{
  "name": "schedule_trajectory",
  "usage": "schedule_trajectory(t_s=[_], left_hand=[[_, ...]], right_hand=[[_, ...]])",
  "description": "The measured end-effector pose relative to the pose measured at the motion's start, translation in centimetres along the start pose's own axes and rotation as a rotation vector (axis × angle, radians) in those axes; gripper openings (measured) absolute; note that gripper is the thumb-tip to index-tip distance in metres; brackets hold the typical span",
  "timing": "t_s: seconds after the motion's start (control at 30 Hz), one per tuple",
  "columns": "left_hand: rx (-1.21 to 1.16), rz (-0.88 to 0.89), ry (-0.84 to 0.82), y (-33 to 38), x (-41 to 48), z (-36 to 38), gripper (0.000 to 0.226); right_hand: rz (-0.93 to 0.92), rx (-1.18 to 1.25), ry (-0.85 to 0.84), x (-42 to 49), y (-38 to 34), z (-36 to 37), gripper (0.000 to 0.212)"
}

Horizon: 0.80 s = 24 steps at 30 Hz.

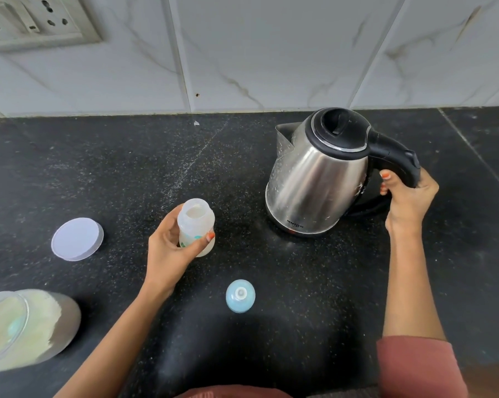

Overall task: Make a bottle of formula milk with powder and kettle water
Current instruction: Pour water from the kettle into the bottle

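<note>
A small translucent baby bottle [197,222] stands uncapped near the middle of the black counter, with milky liquid inside; my left hand [168,251] grips its body. To the right stands a steel kettle [314,179] with its black lid closed and its spout pointing left. My right hand [406,202] is wrapped round the kettle's black handle. The bottle's blue teat cap [240,295] lies on the counter in front of the bottle. An open jar of pale powder [21,328] with a blue scoop inside sits at the lower left.
The jar's round white lid [77,239] lies flat to the left of the bottle. A marble-tiled wall [271,53] closes off the back of the counter [127,168], with a socket panel [32,21] at its upper left.
</note>
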<state>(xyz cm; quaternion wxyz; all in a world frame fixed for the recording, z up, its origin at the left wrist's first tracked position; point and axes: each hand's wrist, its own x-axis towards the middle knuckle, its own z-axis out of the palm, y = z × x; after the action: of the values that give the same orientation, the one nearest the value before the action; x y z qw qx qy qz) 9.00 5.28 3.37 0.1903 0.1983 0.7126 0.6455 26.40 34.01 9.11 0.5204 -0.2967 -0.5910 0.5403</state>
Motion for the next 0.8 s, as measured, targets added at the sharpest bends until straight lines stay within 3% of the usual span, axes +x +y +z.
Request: schedule_trajectory(t_s=[0.17, 0.33, 0.43, 0.53, 0.67, 0.8], left_hand=[[-0.004, 0.017, -0.008, -0.2, -0.7, -0.3, 0.060], [-0.012, 0.028, -0.004, -0.7, -2.2, -0.9, 0.056], [-0.017, 0.038, -0.023, -1.0, -3.1, -1.5, 0.057], [-0.041, 0.035, -0.065, -1.2, -4.0, -2.2, 0.058], [-0.075, 0.019, -0.089, -2.1, -5.2, -3.3, 0.057], [-0.072, 0.017, -0.120, -3.0, -6.6, -4.1, 0.057]], right_hand=[[0.020, -0.114, -0.011, -0.2, -0.1, -0.3, 0.012], [0.043, -0.203, 0.081, -1.3, 0.2, 0.1, 0.020], [0.011, -0.309, 0.217, -3.3, 0.3, 0.8, 0.045], [-0.022, -0.372, 0.331, -6.3, 0.7, 1.7, 0.056], [0.030, -0.364, 0.379, -10.2, 1.3, 2.6, 0.044], [0.139, -0.296, 0.165, -14.2, 1.9, 4.1, 0.026]])
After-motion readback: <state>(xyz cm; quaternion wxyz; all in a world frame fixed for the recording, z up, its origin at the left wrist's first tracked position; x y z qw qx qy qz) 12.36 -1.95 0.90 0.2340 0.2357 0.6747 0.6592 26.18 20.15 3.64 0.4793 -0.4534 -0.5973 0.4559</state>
